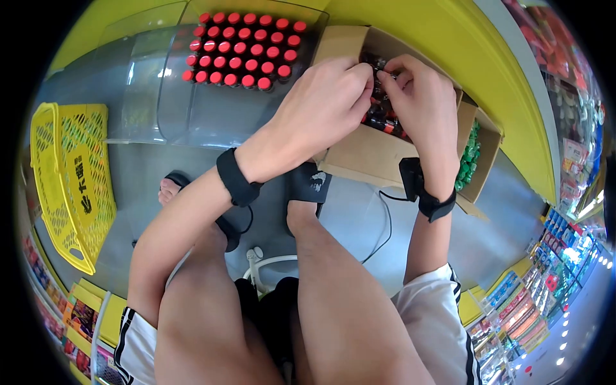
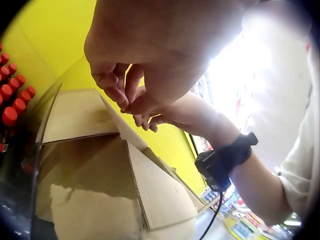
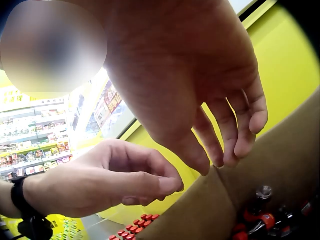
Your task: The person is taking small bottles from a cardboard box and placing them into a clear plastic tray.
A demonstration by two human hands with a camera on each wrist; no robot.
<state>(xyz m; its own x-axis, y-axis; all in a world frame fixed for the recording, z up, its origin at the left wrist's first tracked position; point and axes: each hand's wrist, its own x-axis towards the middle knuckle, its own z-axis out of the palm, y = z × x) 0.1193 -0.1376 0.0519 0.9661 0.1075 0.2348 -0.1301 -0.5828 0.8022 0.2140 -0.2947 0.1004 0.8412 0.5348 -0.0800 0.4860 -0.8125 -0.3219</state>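
My left hand (image 1: pixel 330 90) is over the cardboard box (image 1: pixel 366 151), its fingers curled and the thumb meeting the forefinger. No object shows between those fingertips in the right wrist view. Beside it, my right hand (image 1: pixel 423 96) hangs over the same box with loosely bent fingers. Gaps show between these fingers (image 3: pixel 227 130), and the thumb tip is close to the forefinger. Below both hands, dark bottles with red labels (image 1: pixel 385 120) lie inside the box, partly hidden by the hands. One bottle's clear end (image 3: pixel 263 192) stands out in the right wrist view.
Rows of red-capped bottles (image 1: pixel 240 48) stand left of the box, near clear plastic panels (image 1: pixel 144 96). Another carton (image 1: pixel 491 138) with green-wrapped items (image 1: pixel 470 154) adjoins it on the right. A yellow basket (image 1: pixel 77 186) stands far left. Cables (image 1: pixel 390 221) trail across the floor.
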